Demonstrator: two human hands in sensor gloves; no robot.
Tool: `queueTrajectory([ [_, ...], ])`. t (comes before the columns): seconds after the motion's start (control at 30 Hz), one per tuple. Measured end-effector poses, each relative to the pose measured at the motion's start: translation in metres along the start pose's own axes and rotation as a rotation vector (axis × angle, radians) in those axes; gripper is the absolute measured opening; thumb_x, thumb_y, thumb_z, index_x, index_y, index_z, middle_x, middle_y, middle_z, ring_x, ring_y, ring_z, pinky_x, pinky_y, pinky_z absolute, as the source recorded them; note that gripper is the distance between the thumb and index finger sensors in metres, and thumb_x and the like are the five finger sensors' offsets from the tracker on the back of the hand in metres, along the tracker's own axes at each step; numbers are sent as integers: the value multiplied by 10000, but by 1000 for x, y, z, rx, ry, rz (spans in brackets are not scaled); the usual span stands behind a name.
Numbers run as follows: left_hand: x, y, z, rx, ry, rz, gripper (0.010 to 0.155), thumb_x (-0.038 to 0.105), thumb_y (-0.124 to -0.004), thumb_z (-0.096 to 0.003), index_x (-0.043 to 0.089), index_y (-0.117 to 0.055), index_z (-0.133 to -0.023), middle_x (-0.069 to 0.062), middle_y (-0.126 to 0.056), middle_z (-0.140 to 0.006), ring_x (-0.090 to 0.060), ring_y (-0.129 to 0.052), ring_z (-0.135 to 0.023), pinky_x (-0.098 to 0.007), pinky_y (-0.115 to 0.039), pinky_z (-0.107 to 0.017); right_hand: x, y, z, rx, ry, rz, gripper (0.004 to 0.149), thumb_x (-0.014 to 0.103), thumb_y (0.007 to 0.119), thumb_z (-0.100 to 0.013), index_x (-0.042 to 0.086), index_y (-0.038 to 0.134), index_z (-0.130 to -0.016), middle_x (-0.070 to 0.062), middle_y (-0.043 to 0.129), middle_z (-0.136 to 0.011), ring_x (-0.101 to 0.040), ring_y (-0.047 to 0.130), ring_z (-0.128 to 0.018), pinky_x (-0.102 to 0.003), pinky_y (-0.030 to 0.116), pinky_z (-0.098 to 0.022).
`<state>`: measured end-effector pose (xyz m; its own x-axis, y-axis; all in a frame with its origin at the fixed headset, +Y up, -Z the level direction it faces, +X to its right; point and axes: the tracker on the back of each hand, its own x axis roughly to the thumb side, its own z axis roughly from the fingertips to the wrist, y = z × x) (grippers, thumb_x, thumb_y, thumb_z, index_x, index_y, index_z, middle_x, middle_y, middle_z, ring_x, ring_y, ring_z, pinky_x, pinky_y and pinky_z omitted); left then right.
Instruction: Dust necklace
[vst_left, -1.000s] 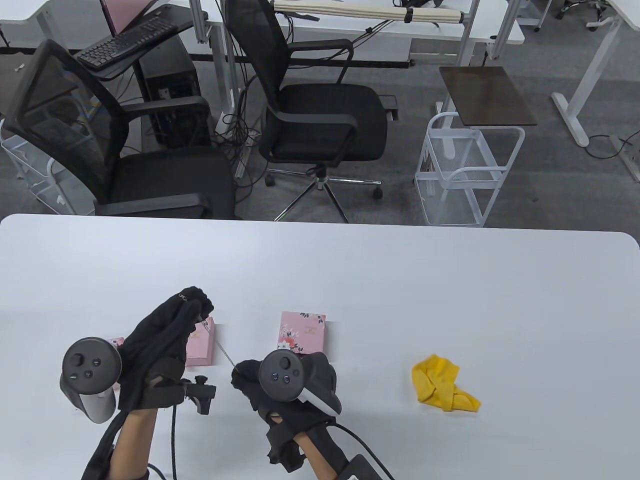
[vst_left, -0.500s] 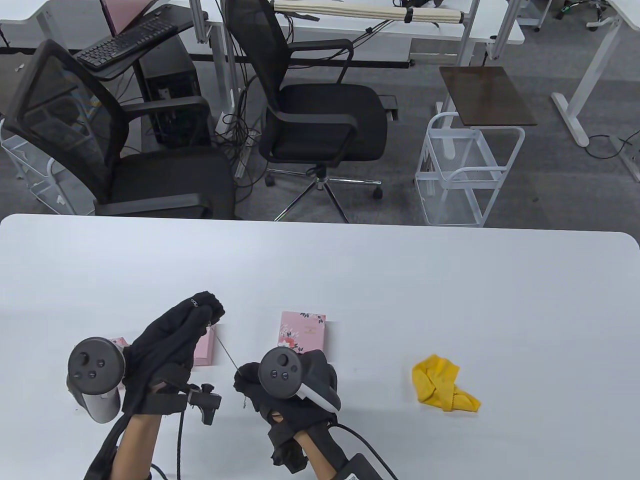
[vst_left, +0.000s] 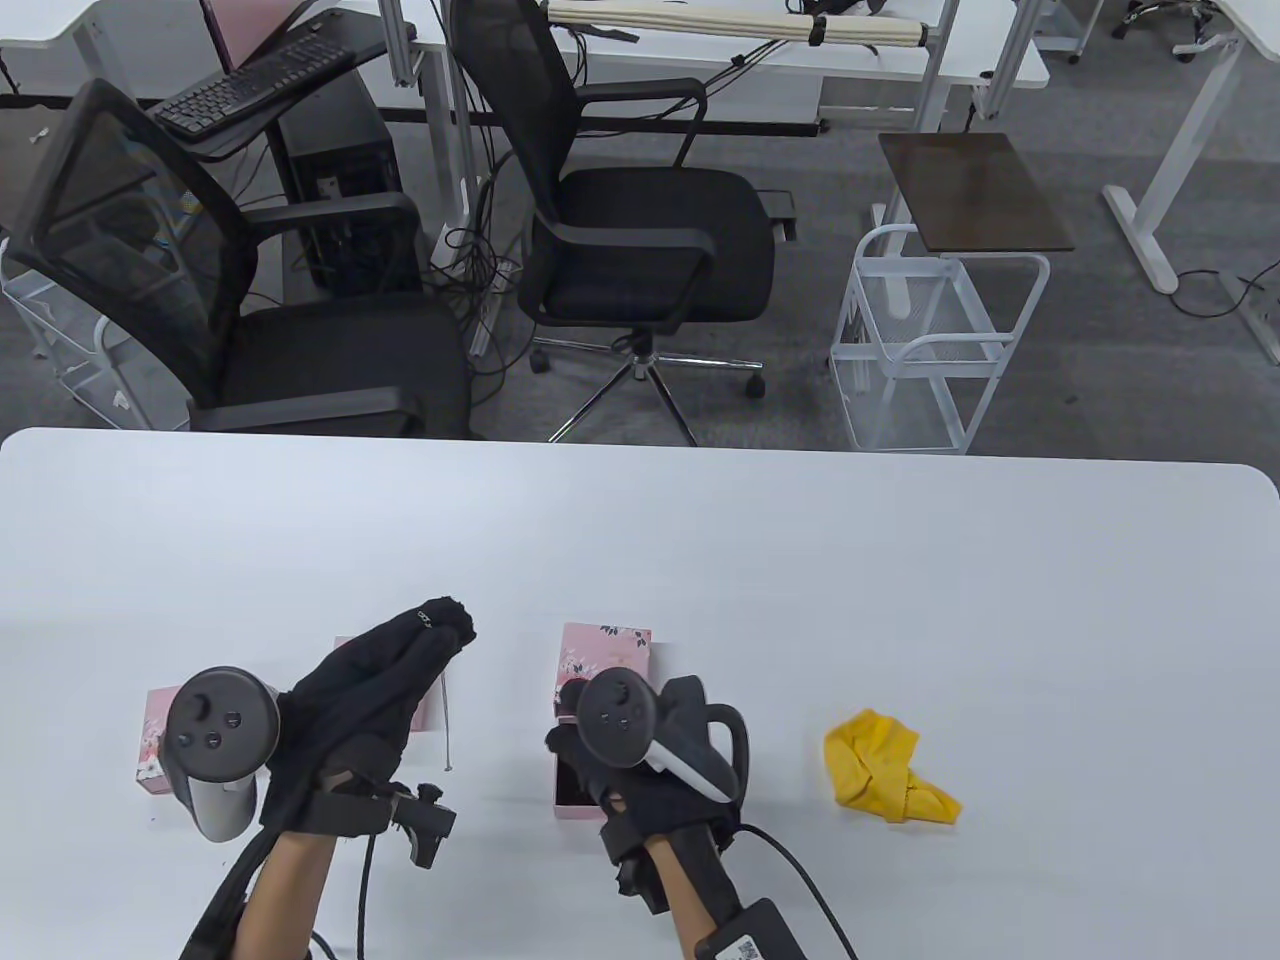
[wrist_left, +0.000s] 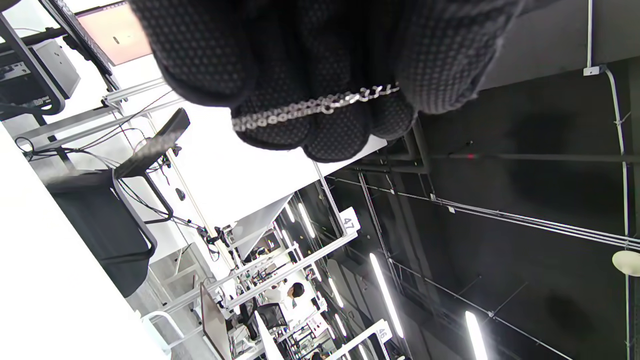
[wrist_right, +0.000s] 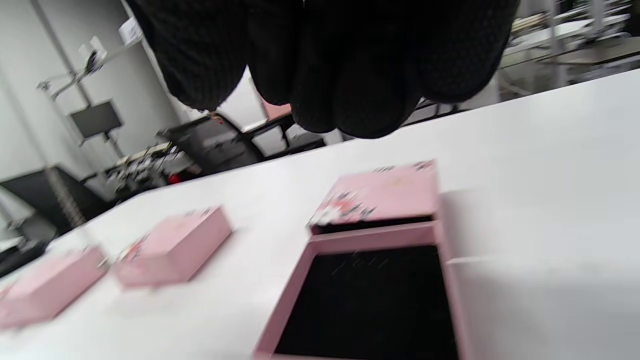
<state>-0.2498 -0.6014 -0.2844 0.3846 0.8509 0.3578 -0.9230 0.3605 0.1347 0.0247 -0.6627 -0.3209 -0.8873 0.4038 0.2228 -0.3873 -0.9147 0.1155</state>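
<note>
A thin silver necklace (vst_left: 446, 722) hangs straight down from my left hand (vst_left: 440, 625), its lower end close to the table. In the left wrist view the chain (wrist_left: 312, 106) runs across my pinching fingertips (wrist_left: 340, 132). My right hand (vst_left: 566, 722) hovers over an open pink box (vst_left: 572, 795) with a black lining (wrist_right: 370, 300); its fingers (wrist_right: 350, 75) are loosely curled and hold nothing. The box's floral lid (vst_left: 606, 648) lies just beyond it. A crumpled yellow cloth (vst_left: 886, 766) lies on the white table (vst_left: 800, 560), to the right of my right hand.
Two more pink boxes sit on the left: one (vst_left: 152, 742) beside my left tracker, one (vst_left: 425, 698) partly under my left hand. Both show in the right wrist view (wrist_right: 175, 245) (wrist_right: 45, 286). Black office chairs (vst_left: 640, 230) and a white wire cart (vst_left: 930, 340) stand beyond the far edge.
My right hand let go of the chain's lower end and moved right, over the open box. The chain, earlier stretched between both hands, now hangs from my left hand, which shifted slightly right.
</note>
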Motion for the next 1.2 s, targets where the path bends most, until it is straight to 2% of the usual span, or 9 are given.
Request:
queueTrajectory([
  [0.03,1,-1,0,-5,-4,1,385,487,-836,-562,299,-907,-890,10,-1022,-857,-233,-972,-764,-441,-842,-547,-19,-10,4,-47,50,-21,521,360,795,-622,101,683,-1060,-220,805,-973,-437,870,-748,-548,736,-584],
  [0.1,2,-1,1,-11,-7,1,385,486,-838,-562,297,-909,-890,7,-1020,-861,-237,-969,-767,-443,-841,-548,-43,-21,9,-65,117,-6,520,359,787,-627,97,679,-1063,-227,796,-981,-447,863,-756,-554,732,-586],
  [0.27,5,-2,3,-20,-14,2,386,485,-837,-564,297,-906,-894,2,-1017,-867,-241,-966,-771,-444,-839,-551,-117,-43,32,-51,331,157,541,367,778,-631,94,653,-1081,-260,745,-1023,-482,824,-799,-575,708,-607],
  [0.47,5,-3,3,-34,-15,6,387,486,-837,-563,297,-906,-894,7,-1018,-864,-240,-967,-767,-442,-840,-547,-179,-34,53,26,521,305,589,383,774,-631,94,600,-1113,-304,643,-1087,-534,747,-864,-607,667,-636],
  [0.63,5,-5,4,-37,-16,7,387,486,-837,-563,297,-906,-893,6,-1019,-862,-240,-967,-766,-442,-840,-547,-197,-12,51,78,565,369,585,365,765,-635,131,566,-1134,-312,592,-1122,-558,707,-900,-624,646,-652],
  [0.87,4,-6,4,-40,-9,10,388,485,-836,-563,296,-906,-894,6,-1016,-866,-241,-964,-769,-444,-838,-548,-204,14,42,281,617,370,579,315,705,-662,180,464,-1170,-311,497,-1179,-587,618,-971,-685,571,-694],
  [0.93,3,-4,4,-29,-3,22,386,485,-837,-563,297,-906,-893,5,-1019,-861,-239,-966,-767,-443,-839,-546,-204,18,42,231,605,393,568,305,707,-654,178,485,-1161,-324,496,-1167,-577,645,-953,-672,588,-687],
  [1.0,3,-2,3,-26,-1,30,385,486,-835,-565,299,-905,-893,8,-1017,-863,-239,-965,-768,-441,-838,-548,-202,19,43,230,598,416,556,297,704,-648,180,503,-1153,-317,509,-1159,-564,663,-939,-661,596,-684],
  [1.2,4,-3,3,-25,1,32,385,484,-836,-564,297,-906,-892,6,-1018,-861,-240,-967,-765,-442,-839,-545,-196,22,44,127,549,462,452,275,758,-623,171,662,-1053,-203,755,-983,-409,850,-761,-572,704,-624],
])
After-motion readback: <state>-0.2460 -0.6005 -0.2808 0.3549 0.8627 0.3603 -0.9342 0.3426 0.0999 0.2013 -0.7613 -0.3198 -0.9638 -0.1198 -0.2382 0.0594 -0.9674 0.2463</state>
